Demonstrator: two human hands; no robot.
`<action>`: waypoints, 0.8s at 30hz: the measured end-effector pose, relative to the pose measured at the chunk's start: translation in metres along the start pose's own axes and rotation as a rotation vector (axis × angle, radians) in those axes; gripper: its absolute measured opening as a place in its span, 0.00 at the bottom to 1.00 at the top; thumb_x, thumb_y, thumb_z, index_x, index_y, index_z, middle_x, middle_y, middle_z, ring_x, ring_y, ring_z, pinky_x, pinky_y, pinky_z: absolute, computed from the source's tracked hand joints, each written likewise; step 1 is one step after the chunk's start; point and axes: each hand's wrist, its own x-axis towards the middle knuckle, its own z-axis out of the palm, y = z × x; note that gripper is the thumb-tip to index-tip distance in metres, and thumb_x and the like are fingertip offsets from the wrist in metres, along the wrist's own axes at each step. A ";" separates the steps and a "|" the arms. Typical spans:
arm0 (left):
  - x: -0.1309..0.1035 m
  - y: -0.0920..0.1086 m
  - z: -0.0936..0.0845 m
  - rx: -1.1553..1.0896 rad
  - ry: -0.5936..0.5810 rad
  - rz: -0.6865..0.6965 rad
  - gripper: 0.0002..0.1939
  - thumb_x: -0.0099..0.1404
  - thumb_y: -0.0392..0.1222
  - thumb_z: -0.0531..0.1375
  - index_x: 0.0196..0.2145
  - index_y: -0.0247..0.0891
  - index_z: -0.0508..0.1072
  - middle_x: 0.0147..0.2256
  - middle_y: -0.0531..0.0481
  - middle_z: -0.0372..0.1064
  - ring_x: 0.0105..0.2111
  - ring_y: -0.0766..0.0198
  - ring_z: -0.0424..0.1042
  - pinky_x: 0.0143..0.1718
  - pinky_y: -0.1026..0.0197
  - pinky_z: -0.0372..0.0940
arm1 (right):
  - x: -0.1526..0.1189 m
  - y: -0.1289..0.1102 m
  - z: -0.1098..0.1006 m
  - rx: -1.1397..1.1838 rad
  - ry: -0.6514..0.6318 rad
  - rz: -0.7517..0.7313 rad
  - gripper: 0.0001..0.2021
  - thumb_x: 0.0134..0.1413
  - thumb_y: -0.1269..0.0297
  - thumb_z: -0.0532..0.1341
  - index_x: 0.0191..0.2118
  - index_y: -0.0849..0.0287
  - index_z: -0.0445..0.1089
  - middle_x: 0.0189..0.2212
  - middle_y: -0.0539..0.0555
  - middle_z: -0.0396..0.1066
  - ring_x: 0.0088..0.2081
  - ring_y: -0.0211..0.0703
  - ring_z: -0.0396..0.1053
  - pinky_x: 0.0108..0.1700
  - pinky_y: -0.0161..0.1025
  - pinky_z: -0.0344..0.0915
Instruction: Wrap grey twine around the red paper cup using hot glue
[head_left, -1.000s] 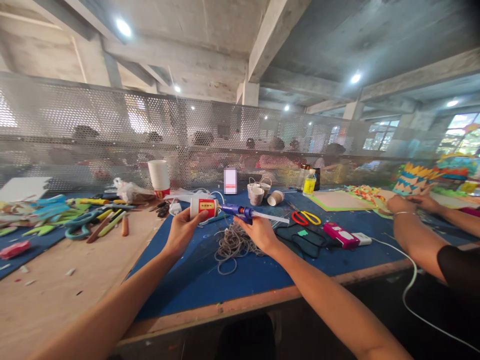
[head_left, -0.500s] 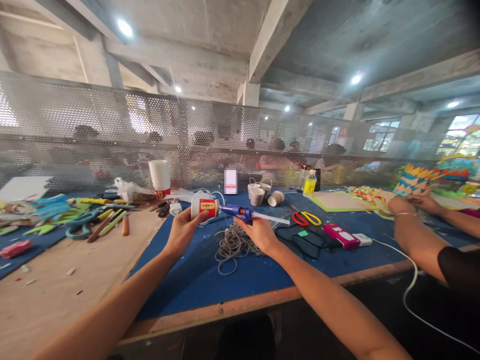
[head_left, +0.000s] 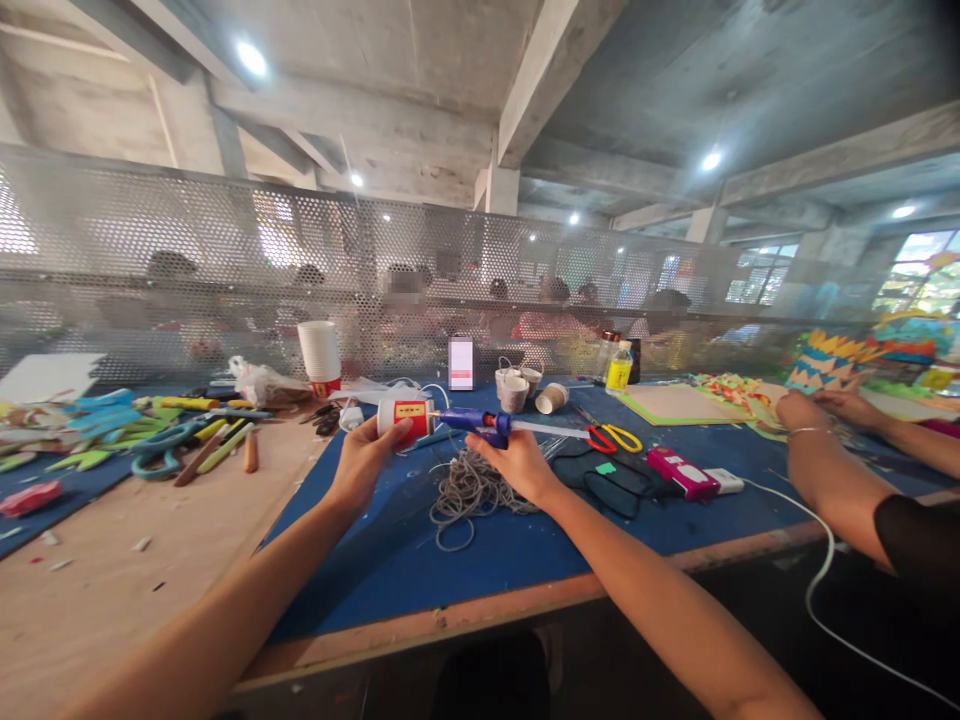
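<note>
My left hand (head_left: pixel 364 461) is closed around a white and red paper cup (head_left: pixel 406 423), which lies on its side in the air above the table. In my right hand (head_left: pixel 519 462) is a blue hot glue gun (head_left: pixel 474 421), with a clear glue stick (head_left: pixel 551 430) poking out of its back. The gun's nozzle points left and is at the cup's base end; whether it touches cannot be made out. Below my right hand a tangled heap of grey cord (head_left: pixel 480 490) rests on the blue mat (head_left: pixel 390 580).
Small cord-wrapped cups (head_left: pixel 513 392) stand behind, beside red and yellow scissors (head_left: pixel 615 438). A stack of paper cups (head_left: pixel 319 352) stands back left, near knives and scraps. A magenta box (head_left: pixel 682 472) lies right. At far right a co-worker's arms (head_left: pixel 832 460) reach over the table.
The cup has shifted slightly left and up in my left hand. The glue gun has turned a little, its glue stick now reaching further right, across the scissors in view.
</note>
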 end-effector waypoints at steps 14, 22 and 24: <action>0.006 0.000 -0.003 -0.178 0.068 -0.133 0.15 0.54 0.43 0.73 0.38 0.35 0.82 0.40 0.43 0.80 0.38 0.56 0.78 0.40 0.54 0.76 | 0.020 0.044 -0.042 -0.182 0.097 0.237 0.21 0.58 0.66 0.62 0.57 0.62 0.65 0.51 0.62 0.75 0.50 0.49 0.75 0.52 0.41 0.67; 0.004 -0.001 -0.001 -0.145 0.012 -0.125 0.14 0.56 0.44 0.72 0.39 0.37 0.82 0.41 0.41 0.81 0.40 0.51 0.80 0.40 0.50 0.77 | 0.008 0.077 -0.072 -0.668 -0.173 0.505 0.22 0.61 0.68 0.58 0.60 0.66 0.63 0.56 0.67 0.72 0.59 0.57 0.69 0.55 0.43 0.64; 0.003 0.000 0.000 -0.134 -0.008 -0.133 0.13 0.55 0.44 0.72 0.38 0.38 0.81 0.40 0.40 0.81 0.40 0.49 0.80 0.40 0.48 0.77 | 0.006 0.079 -0.073 -0.692 -0.192 0.536 0.22 0.61 0.69 0.58 0.60 0.66 0.63 0.57 0.67 0.71 0.60 0.59 0.68 0.56 0.45 0.64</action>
